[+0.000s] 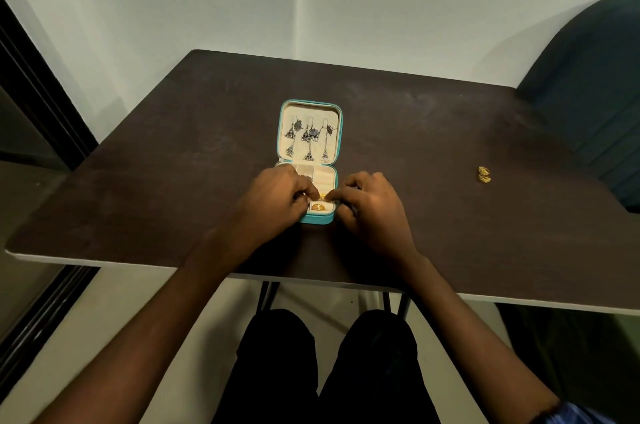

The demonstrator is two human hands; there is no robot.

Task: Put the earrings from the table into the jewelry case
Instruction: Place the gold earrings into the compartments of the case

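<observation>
both forearms reach forward and angle in toward each other. left hand (273, 197) is knuckles up, fingers curled, fingertips pinching a small gold earring (322, 196). right hand (372, 204) mirrors it, fingers curled with the tips meeting the same earring from the other side. wrists look low and bare.
</observation>
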